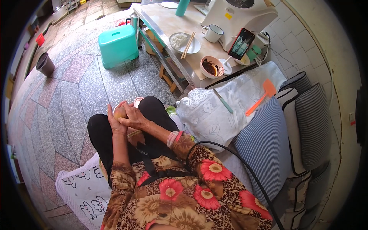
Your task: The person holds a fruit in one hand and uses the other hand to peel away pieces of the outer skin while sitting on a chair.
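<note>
A round yellowish-orange fruit, perhaps a peach, point(120, 112) is held between my two hands above my lap. My left hand point(116, 123) cups it from the left, fingers pointing up along its side. Across from it, my right hand point(135, 117) curls its fingers over the fruit's right side and covers part of it. A knife with a green handle point(225, 103) lies on the white lace cloth point(199, 119) to my right. Farther right on that cloth rests an orange fly swatter point(264, 96).
A table ahead right bears a bowl of rice point(178, 40) with chopsticks point(188, 45), a bowl of dark sauce point(212, 67), a white mug point(212, 33) and an upright phone point(242, 43). A turquoise stool point(119, 45) stands left of it. Striped cushions point(264, 142) lie at my right.
</note>
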Tool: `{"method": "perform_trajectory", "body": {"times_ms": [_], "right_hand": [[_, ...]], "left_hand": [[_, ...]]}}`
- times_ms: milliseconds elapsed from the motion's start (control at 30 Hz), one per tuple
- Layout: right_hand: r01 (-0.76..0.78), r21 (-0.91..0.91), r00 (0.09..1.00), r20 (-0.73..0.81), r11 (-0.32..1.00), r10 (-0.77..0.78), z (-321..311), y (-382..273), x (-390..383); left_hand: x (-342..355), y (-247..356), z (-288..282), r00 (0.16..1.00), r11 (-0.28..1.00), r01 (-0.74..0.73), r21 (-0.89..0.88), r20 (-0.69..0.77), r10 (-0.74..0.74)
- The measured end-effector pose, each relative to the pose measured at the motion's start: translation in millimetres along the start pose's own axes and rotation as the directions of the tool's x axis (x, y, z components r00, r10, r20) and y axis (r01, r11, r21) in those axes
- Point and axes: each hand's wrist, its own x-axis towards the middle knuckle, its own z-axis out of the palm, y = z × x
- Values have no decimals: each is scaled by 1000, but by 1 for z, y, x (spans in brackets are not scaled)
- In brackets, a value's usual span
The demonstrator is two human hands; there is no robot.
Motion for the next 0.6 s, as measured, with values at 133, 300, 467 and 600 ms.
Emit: {"method": "perform_trajectory", "body": {"times_ms": [133,300,467,600], "right_hand": [[77,-26,997,-8,997,-77,4,1,0],[33,-62,997,-70,998,-38,3,-13,-5],[-23,-120,993,-117,993,9,8,-13,-7],[4,10,997,-76,1000,-4,4,-1,-3]], "left_hand": [[8,-1,-15,997,999,12,-43,-71,-15],[20,-11,-34,999,995,12,-94,-47,-17],[25,-17,-41,1000,997,-1,-80,-10,0],[20,-14,-34,999,998,8,-67,-48,-11]]}}
